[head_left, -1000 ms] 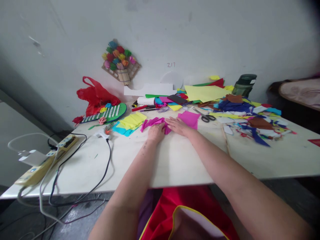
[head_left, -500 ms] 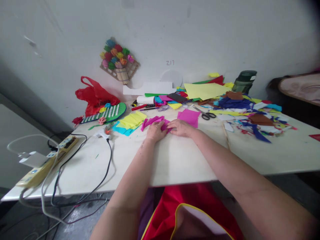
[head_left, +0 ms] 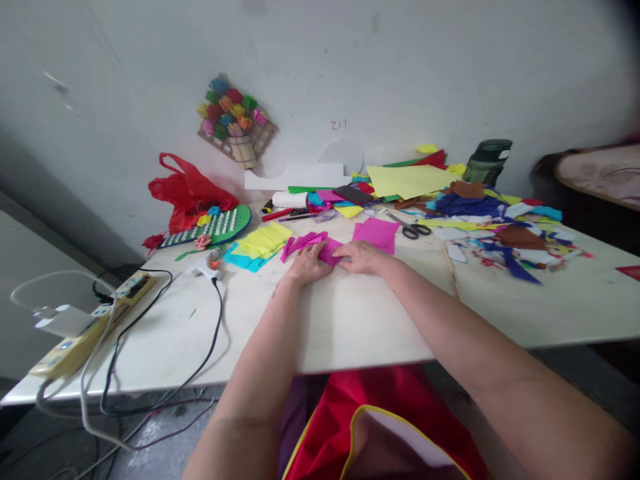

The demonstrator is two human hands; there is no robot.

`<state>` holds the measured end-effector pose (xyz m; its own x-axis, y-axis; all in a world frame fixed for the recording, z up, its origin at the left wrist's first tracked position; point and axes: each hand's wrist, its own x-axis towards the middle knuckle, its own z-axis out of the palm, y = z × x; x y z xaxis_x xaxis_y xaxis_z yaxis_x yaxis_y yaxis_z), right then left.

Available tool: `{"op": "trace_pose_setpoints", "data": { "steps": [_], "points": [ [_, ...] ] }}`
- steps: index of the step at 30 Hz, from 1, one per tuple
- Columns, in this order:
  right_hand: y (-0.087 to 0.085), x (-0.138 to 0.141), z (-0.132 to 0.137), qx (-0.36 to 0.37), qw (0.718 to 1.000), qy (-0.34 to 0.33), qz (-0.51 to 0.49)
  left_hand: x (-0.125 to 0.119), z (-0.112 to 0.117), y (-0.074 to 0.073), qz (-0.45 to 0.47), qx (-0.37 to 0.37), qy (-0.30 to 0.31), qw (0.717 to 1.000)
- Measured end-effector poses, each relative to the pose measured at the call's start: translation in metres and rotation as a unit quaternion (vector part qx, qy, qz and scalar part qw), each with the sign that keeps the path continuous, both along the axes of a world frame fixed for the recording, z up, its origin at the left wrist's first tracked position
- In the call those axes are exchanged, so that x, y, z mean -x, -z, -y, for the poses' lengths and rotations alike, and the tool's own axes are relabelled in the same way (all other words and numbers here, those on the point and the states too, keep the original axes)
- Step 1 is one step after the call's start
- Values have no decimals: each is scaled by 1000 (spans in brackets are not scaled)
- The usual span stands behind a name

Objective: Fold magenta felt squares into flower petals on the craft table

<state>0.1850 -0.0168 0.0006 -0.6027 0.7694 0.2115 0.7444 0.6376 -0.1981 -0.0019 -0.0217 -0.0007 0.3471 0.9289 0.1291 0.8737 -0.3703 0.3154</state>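
Observation:
A small magenta paper sheet lies on the table between my two hands. My left hand is closed over its left part, thumb and fingers holding it against the tabletop. At its right edge my right hand is closed too, with bent fingertips on the paper; the fingertips' undersides are hidden. Just beyond my left hand is a fanned pile of magenta paper pieces. Square magenta sheets lie behind my right hand.
Yellow squares overlap blue sheets on the left. Scissors and a thin stick lie right of my hands, before a heap of scraps. A power strip with loose cables occupies the left edge; a green bottle stands behind.
My left hand has shifted slightly left, and its fingers are a little more spread over the magenta paper. My right hand stays at the sheet's right edge. The view shifts very slightly.

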Motion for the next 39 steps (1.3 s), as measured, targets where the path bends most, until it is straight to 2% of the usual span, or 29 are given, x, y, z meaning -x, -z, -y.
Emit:
{"op": "trace_pose_setpoints", "data": {
  "steps": [8,16,21,25,33,39],
  "points": [
    [-3,4,1,-10,999,-14,28,4,-6,1,24,19,0,1000],
    [-7,9,2,-9,997,22,72,6,-10,4,10,8,17,1000],
    [-2,12,-2,-17,996,40,72,6,-8,1,17,2,18,1000],
    [5,10,-8,-26,997,48,55,6,-7,1,37,-5,33,999],
    [10,8,-13,-4,998,63,0,8,-11,10,80,-47,60,994],
    [8,-6,-13,15,991,95,-90,7,-8,6,86,-37,40,995]
  ]
}}
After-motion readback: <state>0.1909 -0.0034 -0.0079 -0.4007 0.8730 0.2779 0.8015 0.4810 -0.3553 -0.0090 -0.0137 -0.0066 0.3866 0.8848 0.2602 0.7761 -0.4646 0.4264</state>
